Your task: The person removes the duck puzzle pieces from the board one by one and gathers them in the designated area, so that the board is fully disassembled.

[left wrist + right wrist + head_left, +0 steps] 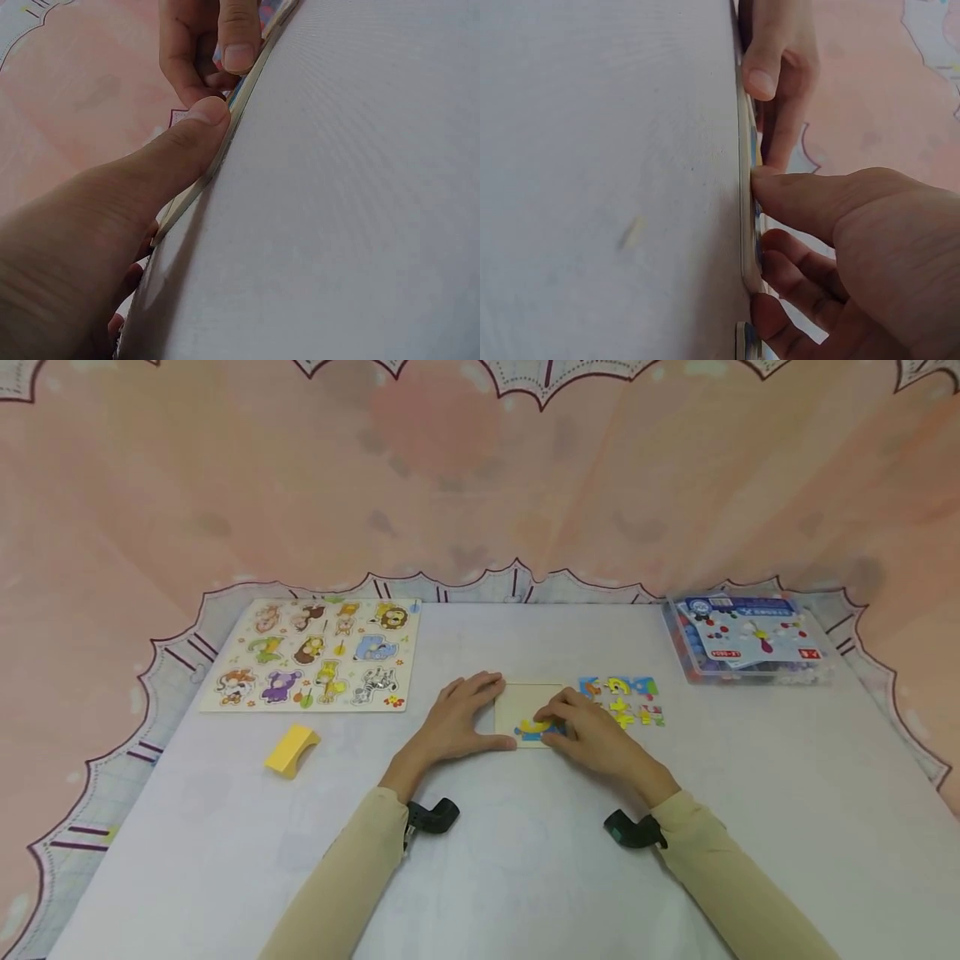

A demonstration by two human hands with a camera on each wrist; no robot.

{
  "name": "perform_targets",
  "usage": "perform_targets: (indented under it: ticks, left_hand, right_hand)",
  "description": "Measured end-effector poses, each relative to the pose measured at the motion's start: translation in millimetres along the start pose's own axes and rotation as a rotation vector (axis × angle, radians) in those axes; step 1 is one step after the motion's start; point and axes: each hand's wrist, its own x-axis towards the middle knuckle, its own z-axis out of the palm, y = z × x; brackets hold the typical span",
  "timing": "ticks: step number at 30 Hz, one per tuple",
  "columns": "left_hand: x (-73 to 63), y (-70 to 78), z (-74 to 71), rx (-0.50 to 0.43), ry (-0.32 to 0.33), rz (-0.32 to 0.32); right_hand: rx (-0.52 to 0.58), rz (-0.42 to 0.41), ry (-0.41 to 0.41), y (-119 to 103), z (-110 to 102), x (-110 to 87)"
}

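Note:
A small wooden puzzle board (517, 702) lies flat on the white table, with blue and yellow puzzle pieces (529, 732) along its near edge. My left hand (461, 718) holds the board at its left side, thumb at the near edge and fingers toward the far corner. Over the board's right part, my right hand (596, 735) pinches a puzzle piece, mostly hidden by the fingers, down at the board. The right thumb (799, 196) touches the board's edge in the right wrist view. Several loose puzzle pieces (621, 712) lie just right of the board.
An animal puzzle board (322, 647) lies at the back left, with a yellow arched block (288, 750) in front of it. At the back right stands a clear plastic box (750, 639) with a printed sheet inside. A patterned cloth (450, 510) hangs behind the table.

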Motion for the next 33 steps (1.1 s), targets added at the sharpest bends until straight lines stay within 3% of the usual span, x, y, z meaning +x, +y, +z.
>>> perform_targets:
  ticks: [15, 33]
  left_hand:
    - [1.3, 1.5, -0.8, 0.007, 0.000, 0.004]
    - [-0.1, 0.6, -0.5, 0.010, 0.006, 0.007]
  right_hand:
    - [-0.027, 0.003, 0.028, -4.0, 0.8, -2.2]
    - [0.066, -0.018, 0.119, -6.1, 3.5, -2.5]
